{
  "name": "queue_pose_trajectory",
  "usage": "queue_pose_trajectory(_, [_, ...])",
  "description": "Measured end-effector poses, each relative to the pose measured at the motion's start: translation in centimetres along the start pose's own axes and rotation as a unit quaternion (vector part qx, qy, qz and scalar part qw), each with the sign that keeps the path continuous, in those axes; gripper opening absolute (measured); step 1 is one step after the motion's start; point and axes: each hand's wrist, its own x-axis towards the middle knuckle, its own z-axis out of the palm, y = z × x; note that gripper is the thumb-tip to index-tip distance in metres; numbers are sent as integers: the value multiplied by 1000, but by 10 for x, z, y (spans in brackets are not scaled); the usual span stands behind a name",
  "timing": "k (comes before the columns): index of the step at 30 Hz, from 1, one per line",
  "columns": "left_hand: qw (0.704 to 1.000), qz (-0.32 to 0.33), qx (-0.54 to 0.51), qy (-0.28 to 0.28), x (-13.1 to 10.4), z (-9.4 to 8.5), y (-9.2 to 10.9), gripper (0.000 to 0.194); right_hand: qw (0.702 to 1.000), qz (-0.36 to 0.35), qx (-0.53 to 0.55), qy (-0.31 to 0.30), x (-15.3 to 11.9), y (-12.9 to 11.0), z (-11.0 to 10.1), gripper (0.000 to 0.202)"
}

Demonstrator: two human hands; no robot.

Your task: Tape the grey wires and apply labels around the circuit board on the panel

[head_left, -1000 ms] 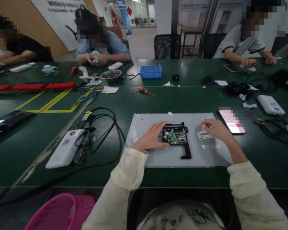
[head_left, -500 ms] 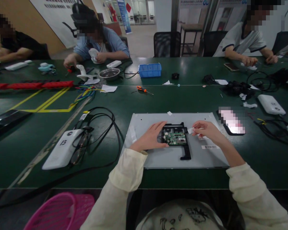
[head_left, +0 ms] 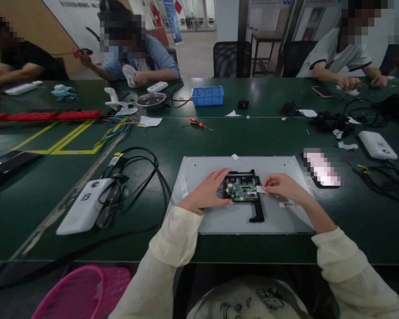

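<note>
A grey metal panel (head_left: pixel 226 221) lies flat on the table in front of me. On it sits a black plastic frame (head_left: pixel 258 212) around a green circuit board (head_left: pixel 241 192). My left hand (head_left: pixel 210 190) rests at the left side of the frame, thumb and fingers spread along it, and holds nothing. Pinched in the fingertips of my right hand (head_left: pixel 282 186) is a small white strip (head_left: pixel 260 189), whose left end meets the frame's right edge beside the board. Whether the strip is tape or a flat cable I cannot tell.
Left of the panel lie a white power bank (head_left: pixel 84 207) and looped black cables (head_left: pixel 154 173). A phone (head_left: pixel 322 167) lies at the right. Beyond are an orange screwdriver (head_left: pixel 200 124) and a blue basket (head_left: pixel 208 96). Several people sit around the table; a pink basket (head_left: pixel 83 294) stands below its edge.
My right hand has lowered the white strip toward the right edge of the black frame. My left hand stays put. The person across in blue has raised a hand with a red object.
</note>
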Motion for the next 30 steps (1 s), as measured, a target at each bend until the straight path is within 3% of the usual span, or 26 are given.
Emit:
queue_pose_trajectory(5, [1000, 4, 17, -4, -1, -9, 18, 97, 1000, 12, 13, -6, 0, 0, 3, 24])
queue_pose_trajectory(8, [998, 31, 46, 4, -1, -12, 44, 68, 1000, -1, -5, -25, -1, -2, 1, 23])
queue_pose_trajectory(11, [995, 46, 79, 24, 1, -4, 72, 46, 999, -27, -16, -39, -1, -3, -1, 24])
queue_pose_trajectory(15, [988, 26, 146, 33, 7, 20, 98, 41, 998, -41, -13, -35, 1, 0, 0, 27])
queue_pose_trajectory(21, [977, 15, 212, 29, 11, 42, 102, 40, 997, -70, -19, -33, 1, 1, 1, 23])
queue_pose_trajectory(26, [973, 17, 227, 27, 10, 44, 100, 37, 993, -87, -75, -18, 1, 0, 3, 17])
queue_pose_trajectory(30, [974, 19, 226, 22, 11, 44, 101, 36, 977, -126, -167, 33, -3, -3, 5, 16])
